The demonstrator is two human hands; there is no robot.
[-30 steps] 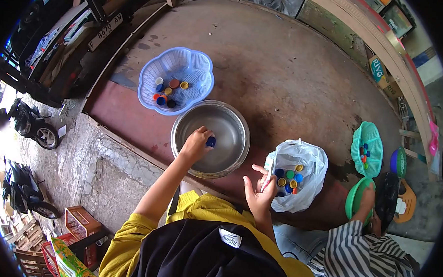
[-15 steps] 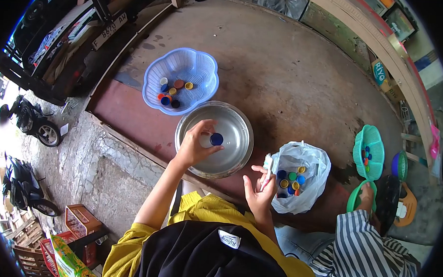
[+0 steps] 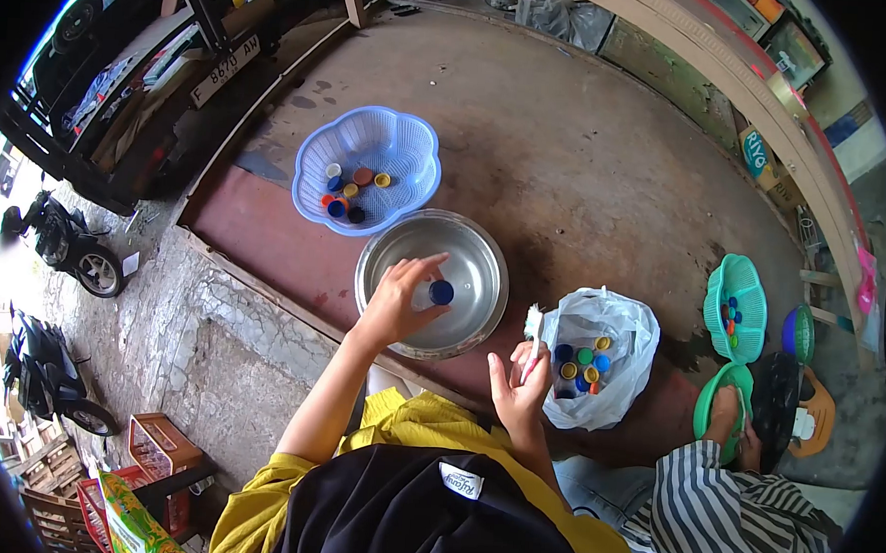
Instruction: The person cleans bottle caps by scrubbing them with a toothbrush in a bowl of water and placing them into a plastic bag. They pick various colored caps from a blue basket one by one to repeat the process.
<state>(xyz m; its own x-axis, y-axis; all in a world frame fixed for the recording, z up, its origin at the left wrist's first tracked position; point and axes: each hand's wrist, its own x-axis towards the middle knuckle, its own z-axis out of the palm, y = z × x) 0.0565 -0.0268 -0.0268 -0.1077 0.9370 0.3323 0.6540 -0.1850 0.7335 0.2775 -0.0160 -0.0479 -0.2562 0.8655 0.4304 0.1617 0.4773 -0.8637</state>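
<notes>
My left hand [image 3: 400, 299] is over the metal basin [image 3: 384, 245], with a dark blue bottle cap [image 3: 441, 292] held between thumb and fingers. The basin looks to have a little clear water in it. My right hand [image 3: 521, 386] grips a white toothbrush [image 3: 533, 343] upright, bristles at the top. Just right of that hand stands a white plastic bag [image 3: 632, 332], opened wide, with several coloured caps inside. Beyond the basin, the blue-violet plastic basket [image 3: 409, 160] holds several more caps, among them blue, yellow, orange and brown ones.
At the right, a person in striped sleeves [image 3: 707, 501] has both hands at a green bowl [image 3: 705, 405]. Behind that bowl is a turquoise basket [image 3: 753, 283] with several caps. The brown tabletop [image 3: 532, 111] has a raised wooden edge. Parked motorcycles [image 3: 74, 247] stand at the left.
My left hand and the blue cap have shifted slightly right and down within the view, with the fingers more extended. The co-worker's second hand now shows at the green bowl.
</notes>
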